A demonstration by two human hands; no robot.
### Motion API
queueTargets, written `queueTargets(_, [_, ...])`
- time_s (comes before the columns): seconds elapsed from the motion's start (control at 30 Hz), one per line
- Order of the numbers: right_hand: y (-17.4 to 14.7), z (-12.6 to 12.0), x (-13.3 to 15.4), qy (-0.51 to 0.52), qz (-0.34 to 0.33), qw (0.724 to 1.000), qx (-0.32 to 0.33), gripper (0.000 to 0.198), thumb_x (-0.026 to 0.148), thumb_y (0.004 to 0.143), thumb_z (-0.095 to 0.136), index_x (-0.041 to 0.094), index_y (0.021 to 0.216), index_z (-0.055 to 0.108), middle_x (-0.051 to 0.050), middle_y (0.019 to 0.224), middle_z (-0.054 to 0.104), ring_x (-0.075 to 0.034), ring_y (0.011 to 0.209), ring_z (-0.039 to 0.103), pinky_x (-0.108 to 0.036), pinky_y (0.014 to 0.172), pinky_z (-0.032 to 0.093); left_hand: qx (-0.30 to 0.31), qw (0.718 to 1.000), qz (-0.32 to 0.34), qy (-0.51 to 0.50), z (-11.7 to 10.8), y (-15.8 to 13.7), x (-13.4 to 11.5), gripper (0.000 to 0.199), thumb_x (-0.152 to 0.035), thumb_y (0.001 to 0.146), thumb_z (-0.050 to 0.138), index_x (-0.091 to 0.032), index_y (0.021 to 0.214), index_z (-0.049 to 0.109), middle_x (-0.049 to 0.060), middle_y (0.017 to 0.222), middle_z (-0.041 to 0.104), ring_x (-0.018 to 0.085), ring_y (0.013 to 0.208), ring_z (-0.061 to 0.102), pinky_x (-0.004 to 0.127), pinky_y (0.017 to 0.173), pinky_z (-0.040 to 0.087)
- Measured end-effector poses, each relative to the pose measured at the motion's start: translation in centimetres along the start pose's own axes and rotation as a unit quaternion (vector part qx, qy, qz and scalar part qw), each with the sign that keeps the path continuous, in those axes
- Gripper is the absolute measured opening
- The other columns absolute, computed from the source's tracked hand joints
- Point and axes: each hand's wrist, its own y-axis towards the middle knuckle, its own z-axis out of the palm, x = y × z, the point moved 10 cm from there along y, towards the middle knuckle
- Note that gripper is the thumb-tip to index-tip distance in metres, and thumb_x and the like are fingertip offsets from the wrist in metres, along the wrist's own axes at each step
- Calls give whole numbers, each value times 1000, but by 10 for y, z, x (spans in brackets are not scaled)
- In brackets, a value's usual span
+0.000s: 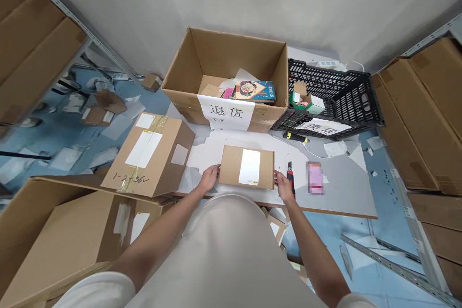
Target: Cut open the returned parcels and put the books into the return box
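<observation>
A flat brown cardboard box point(230, 166) with a white label on top lies at the front of the table, between my two hands. My left hand point(209, 177) grips its left end, and my right hand point(284, 186) grips its right end. The fingers curl partly under the edges, so their tips are hidden. Just right of my right hand lies a red and black utility knife point(290, 178). Farther right is a pink, blurred-out item point(315, 178).
Behind stands a large open carton point(180, 101) holding books. Beside it is a black plastic crate point(357, 91) with small boxes inside. A taped carton point(162, 168) stands at the left. A black and yellow tool point(295, 137) lies before the crate. Cartons on shelves point(415, 120) flank the table.
</observation>
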Motion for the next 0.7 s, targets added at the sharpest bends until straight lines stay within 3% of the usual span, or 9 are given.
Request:
queueTargets(0.2, [-24, 19, -21, 18, -6, 998, 67, 58, 31, 66, 63, 22, 123, 53, -10, 122, 61, -23, 107, 60, -43, 95, 45, 92, 993, 16, -68, 17, -21, 20, 65, -26, 63, 62, -14, 126, 51, 13, 127, 57, 25, 115, 56, 41, 97, 43])
queueTargets(0.37, [-34, 32, -18, 9, 18, 998, 67, 54, 34, 72, 55, 20, 124, 48, -9, 118, 63, -22, 105, 60, -41, 91, 48, 108, 989, 15, -102, 30, -28, 13, 58, -36, 67, 64, -15, 120, 55, 11, 119, 63, 25, 112, 57, 44, 99, 41])
queueTargets(0.53, [-30, 23, 6, 1, -1, 997, 79, 44, 43, 78, 52, 19, 115, 51, -10, 112, 63, -23, 101, 59, -37, 84, 49, 69, 995, 42, -51, 12, -31, -15, 48, -45, 73, 58, -15, 111, 60, 11, 111, 65, 24, 102, 60, 39, 89, 47])
queueTargets(0.7, [-11, -3, 61, -197, -71, 978, 8, 39, 51, 88, 33, 19, 92, 56, -12, 94, 62, -26, 88, 57, -39, 79, 44, 6, 992, 62, 112, -17, -24, -60, 43, -53, 83, 43, -16, 84, 65, 8, 78, 65, 19, 74, 59, 30, 71, 45])
